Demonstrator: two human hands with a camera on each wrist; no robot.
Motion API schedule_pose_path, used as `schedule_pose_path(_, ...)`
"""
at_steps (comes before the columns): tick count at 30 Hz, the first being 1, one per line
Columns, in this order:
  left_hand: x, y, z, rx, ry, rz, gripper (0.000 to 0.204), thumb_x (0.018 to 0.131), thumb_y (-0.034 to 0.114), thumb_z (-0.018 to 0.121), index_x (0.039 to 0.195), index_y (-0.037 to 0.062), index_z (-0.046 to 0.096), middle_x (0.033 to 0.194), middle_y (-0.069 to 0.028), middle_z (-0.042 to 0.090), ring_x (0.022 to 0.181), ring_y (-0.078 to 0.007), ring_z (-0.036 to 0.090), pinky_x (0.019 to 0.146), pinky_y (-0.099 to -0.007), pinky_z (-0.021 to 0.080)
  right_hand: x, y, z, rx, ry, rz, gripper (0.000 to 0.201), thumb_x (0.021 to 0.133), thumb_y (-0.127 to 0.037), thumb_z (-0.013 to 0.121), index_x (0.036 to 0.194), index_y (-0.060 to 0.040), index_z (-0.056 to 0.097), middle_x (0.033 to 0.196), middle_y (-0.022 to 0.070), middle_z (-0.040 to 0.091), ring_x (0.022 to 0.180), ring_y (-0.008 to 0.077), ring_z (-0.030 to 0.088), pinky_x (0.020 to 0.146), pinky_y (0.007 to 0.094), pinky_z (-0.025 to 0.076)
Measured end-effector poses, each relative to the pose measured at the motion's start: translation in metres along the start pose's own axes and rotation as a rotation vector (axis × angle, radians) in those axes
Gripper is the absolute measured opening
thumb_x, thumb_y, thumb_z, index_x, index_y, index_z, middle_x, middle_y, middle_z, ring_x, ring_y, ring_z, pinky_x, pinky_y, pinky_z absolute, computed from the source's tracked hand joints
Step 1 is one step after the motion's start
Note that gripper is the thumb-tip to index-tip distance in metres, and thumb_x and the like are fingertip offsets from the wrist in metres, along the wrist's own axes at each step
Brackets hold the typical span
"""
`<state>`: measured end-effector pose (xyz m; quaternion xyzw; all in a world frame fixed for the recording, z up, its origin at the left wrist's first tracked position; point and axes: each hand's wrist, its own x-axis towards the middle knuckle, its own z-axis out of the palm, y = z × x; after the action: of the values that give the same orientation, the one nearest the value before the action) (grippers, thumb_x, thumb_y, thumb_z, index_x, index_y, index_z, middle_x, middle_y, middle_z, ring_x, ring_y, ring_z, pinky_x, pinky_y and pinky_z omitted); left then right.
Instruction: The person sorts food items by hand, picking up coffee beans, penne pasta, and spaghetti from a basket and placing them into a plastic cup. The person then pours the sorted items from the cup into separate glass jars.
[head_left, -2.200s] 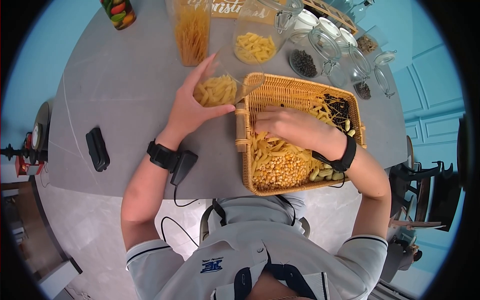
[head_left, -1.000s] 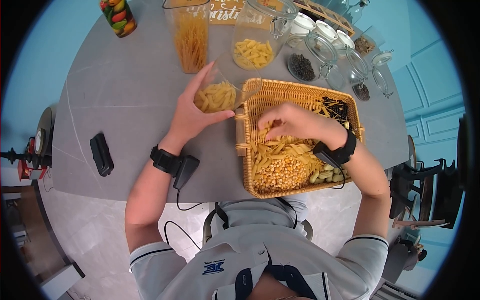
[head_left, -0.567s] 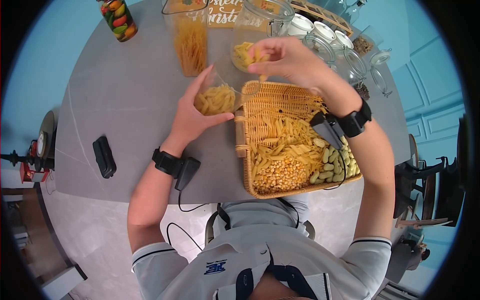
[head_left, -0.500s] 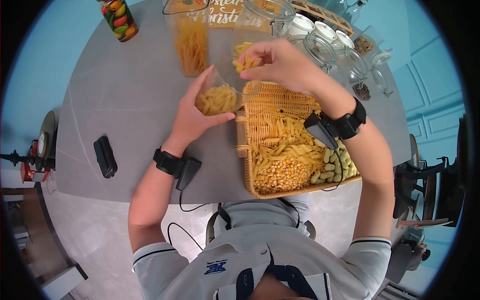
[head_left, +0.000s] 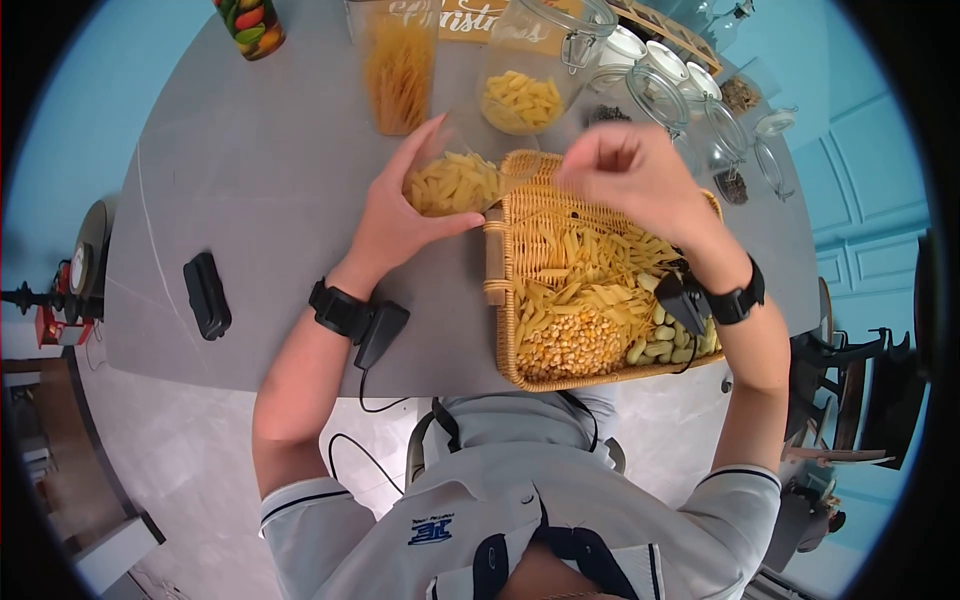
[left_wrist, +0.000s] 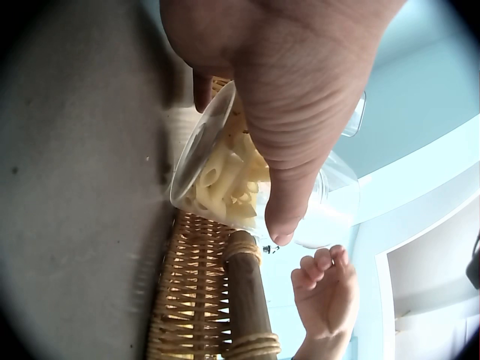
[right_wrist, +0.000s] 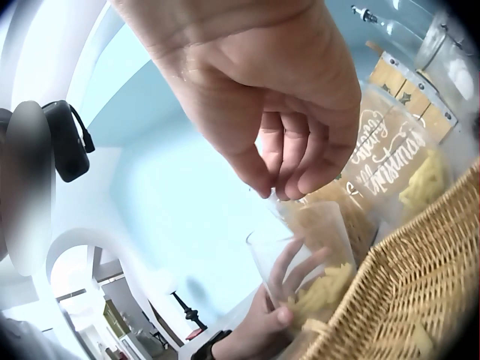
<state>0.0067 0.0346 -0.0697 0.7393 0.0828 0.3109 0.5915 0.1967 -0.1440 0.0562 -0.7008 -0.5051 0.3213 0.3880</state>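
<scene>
My left hand grips a clear glass part-filled with penne. The glass leans toward the wicker basket, its mouth beside the basket's left corner. Blurred in the head view, my right hand hovers over the basket's far side, fingers loosely curled; no pasta shows in it in the right wrist view. In the basket lie loose penne, corn kernels and peanuts. The black items near its right side are mostly hidden by my right arm.
Behind the glass stand a spaghetti container and a clip-top jar of penne. More jars line the back right, near white lidded pots. A black case lies at left. Cables trail from my wrist cameras.
My right hand picked penne from the basket, carried it up to the glass, and has since moved back right over the basket without visible pasta. My left hand keeps its grip on the glass.
</scene>
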Motion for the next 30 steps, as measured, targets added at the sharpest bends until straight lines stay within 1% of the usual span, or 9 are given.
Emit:
schedule_pose_path(4, 0.001, -0.005, 0.0, 0.031, 0.013, 0.05, 0.102, 0.067, 0.017, 0.094, 0.152, 0.0067, 0.038, 0.144, -0.0137, 0.054, 0.132, -0.0228, 0.052, 0.111, -0.0371, 0.044, -0.02, 0.011, 0.024, -0.215, -0.279, 0.05, 0.016, 0.082, -0.008, 0.077, 0.095, 0.0012, 0.076, 0.083, 0.0097, 0.074, 0.074, 0.015, 0.069, 0.069, 0.0291, 0.054)
schedule_pose_path(7, 0.001, -0.002, 0.0, -0.014, 0.013, 0.005, 0.103, 0.067, 0.018, 0.094, 0.152, 0.0068, 0.038, 0.144, -0.0137, 0.054, 0.133, -0.0236, 0.051, 0.111, -0.0373, 0.043, -0.025, 0.028, 0.04, -0.357, -0.393, 0.0, 0.019, 0.081, -0.01, 0.077, 0.097, -0.0006, 0.076, 0.084, 0.0129, 0.074, 0.075, 0.0212, 0.071, 0.071, 0.0324, 0.055)
schedule_pose_path(8, 0.0, -0.002, 0.0, -0.01, 0.014, 0.008, 0.103, 0.067, 0.018, 0.094, 0.152, 0.0068, 0.038, 0.144, -0.0137, 0.054, 0.133, -0.0236, 0.051, 0.111, -0.0372, 0.043, -0.027, 0.029, 0.044, -0.348, -0.361, 0.03, 0.021, 0.081, -0.014, 0.079, 0.096, -0.0006, 0.076, 0.086, 0.0154, 0.074, 0.079, 0.0283, 0.071, 0.073, 0.0364, 0.056)
schedule_pose_path(11, 0.0, -0.003, 0.0, 0.003, 0.013, 0.014, 0.103, 0.067, 0.018, 0.094, 0.152, 0.0066, 0.038, 0.144, -0.0137, 0.054, 0.133, -0.0236, 0.051, 0.111, -0.037, 0.043, -0.031, 0.026, 0.054, -0.473, -0.27, 0.03, 0.024, 0.081, -0.021, 0.079, 0.09, 0.0003, 0.074, 0.085, 0.0158, 0.073, 0.079, 0.0327, 0.071, 0.074, 0.0403, 0.055)
schedule_pose_path(14, 0.001, -0.002, -0.001, 0.022, -0.005, 0.017, 0.104, 0.068, 0.015, 0.093, 0.153, 0.0055, 0.035, 0.147, -0.0145, 0.051, 0.135, -0.0231, 0.049, 0.112, -0.0364, 0.042, -0.034, 0.026, 0.063, -0.568, -0.321, 0.066, 0.028, 0.081, -0.025, 0.081, 0.091, -0.0006, 0.071, 0.084, 0.0146, 0.071, 0.082, 0.0317, 0.07, 0.07, 0.0385, 0.054)
schedule_pose_path(20, 0.0, 0.001, -0.001, 0.015, -0.036, 0.007, 0.105, 0.07, 0.011, 0.092, 0.155, 0.004, 0.031, 0.152, -0.0161, 0.044, 0.138, -0.0231, 0.045, 0.114, -0.0357, 0.039, -0.04, 0.022, 0.076, -0.667, -0.276, 0.045, 0.029, 0.078, -0.023, 0.08, 0.095, -0.0017, 0.07, 0.086, 0.0159, 0.072, 0.085, 0.0344, 0.07, 0.076, 0.0432, 0.054)
schedule_pose_path(22, 0.001, 0.001, -0.001, 0.029, -0.036, 0.001, 0.105, 0.07, 0.011, 0.092, 0.155, 0.0038, 0.031, 0.153, -0.0161, 0.044, 0.138, -0.0231, 0.045, 0.114, -0.0358, 0.039, -0.04, 0.023, 0.077, -0.638, -0.257, 0.057, 0.027, 0.077, -0.021, 0.079, 0.094, -0.0013, 0.07, 0.087, 0.0163, 0.072, 0.085, 0.0347, 0.07, 0.076, 0.0432, 0.055)
schedule_pose_path(25, 0.001, -0.004, 0.001, 0.022, 0.021, 0.035, 0.104, 0.067, 0.019, 0.094, 0.153, 0.006, 0.037, 0.143, -0.0147, 0.054, 0.132, -0.0235, 0.052, 0.111, -0.0368, 0.043, -0.039, 0.025, 0.076, -0.57, -0.268, 0.079, 0.025, 0.076, -0.019, 0.078, 0.091, -0.0003, 0.07, 0.085, 0.0161, 0.072, 0.083, 0.034, 0.07, 0.075, 0.0411, 0.055)
schedule_pose_path(30, 0.001, -0.003, 0.001, 0.024, 0.025, 0.019, 0.104, 0.066, 0.019, 0.094, 0.152, 0.0059, 0.038, 0.143, -0.0144, 0.054, 0.132, -0.0232, 0.052, 0.11, -0.0364, 0.043, -0.035, 0.034, 0.068, -0.371, -0.271, 0.081, 0.021, 0.075, -0.016, 0.078, 0.087, 0.0008, 0.072, 0.08, 0.0149, 0.072, 0.076, 0.0293, 0.071, 0.072, 0.0352, 0.056)
